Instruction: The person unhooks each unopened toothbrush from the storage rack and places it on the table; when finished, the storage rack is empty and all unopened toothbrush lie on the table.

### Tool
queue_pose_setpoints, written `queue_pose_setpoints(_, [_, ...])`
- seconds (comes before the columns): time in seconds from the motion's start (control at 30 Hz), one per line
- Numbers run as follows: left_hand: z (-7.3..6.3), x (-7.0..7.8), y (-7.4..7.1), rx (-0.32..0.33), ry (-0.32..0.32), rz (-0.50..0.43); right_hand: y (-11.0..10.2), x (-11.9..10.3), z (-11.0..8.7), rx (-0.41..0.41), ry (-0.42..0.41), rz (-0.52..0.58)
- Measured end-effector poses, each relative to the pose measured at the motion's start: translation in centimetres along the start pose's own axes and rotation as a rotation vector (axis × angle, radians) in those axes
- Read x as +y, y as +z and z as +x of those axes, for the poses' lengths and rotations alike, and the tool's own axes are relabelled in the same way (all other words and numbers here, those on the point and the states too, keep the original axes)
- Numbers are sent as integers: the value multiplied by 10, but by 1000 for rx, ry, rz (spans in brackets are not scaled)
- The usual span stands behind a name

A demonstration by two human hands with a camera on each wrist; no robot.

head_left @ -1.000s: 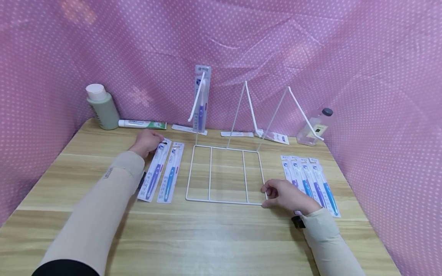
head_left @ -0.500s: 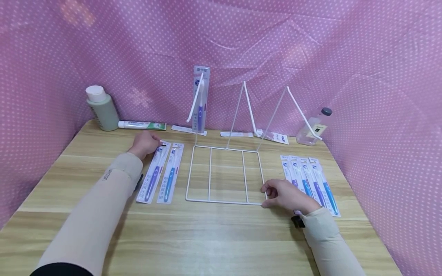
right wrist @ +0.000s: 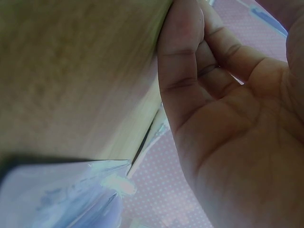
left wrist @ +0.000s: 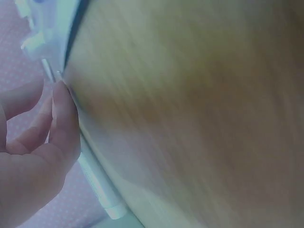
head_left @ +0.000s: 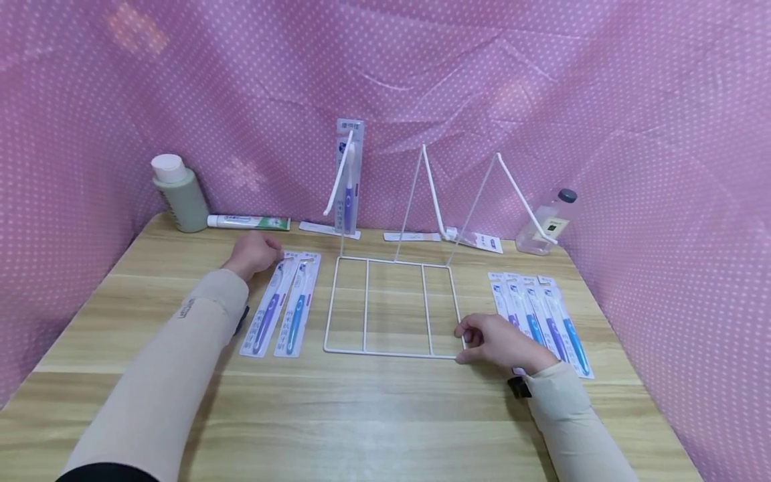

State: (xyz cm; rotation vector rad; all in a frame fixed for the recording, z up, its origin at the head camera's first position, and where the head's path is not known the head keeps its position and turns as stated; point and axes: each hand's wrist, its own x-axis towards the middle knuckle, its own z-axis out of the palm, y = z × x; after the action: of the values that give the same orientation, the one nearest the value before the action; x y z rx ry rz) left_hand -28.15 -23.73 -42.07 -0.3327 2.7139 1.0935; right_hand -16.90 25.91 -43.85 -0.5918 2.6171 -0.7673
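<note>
the left hand (head_left: pixel 255 253) pinches the top end of a packaged toothbrush (head_left: pixel 268 305), whose long axis runs back toward the person. the right hand (head_left: pixel 496 343) grips the wire rack (head_left: pixel 391 304) at its near right corner.

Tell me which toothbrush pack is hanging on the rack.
The purple toothbrush pack on the rack's left hook. It alone hangs upright; the other packs lie flat on the table.

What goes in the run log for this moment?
left hand: pinching top of toothpaste-side toothbrush pack | right hand: holding wire rack corner | one pack hung
</note>
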Motion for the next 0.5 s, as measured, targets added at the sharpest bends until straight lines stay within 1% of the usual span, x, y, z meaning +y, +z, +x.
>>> queue_pose_setpoints(0.1, [-1,4,-3,16,5,-99,0,0,0,1,-8,-4])
queue_pose_setpoints(0.17, [-4,12,-7,33,34,-183,-1,-1,0,0,-6,-2])
queue_pose_setpoints(0.2, [-5,17,-10,46,62,-225,-1,0,0,1,-1,-3])
queue_pose_setpoints(0.33, [-11,47,-22,74,161,-356,-1,0,0,1,4,-1])
queue_pose_setpoints(0.5, [-20,89,-34,91,246,-466,-1,-1,-1,1,-11,5])
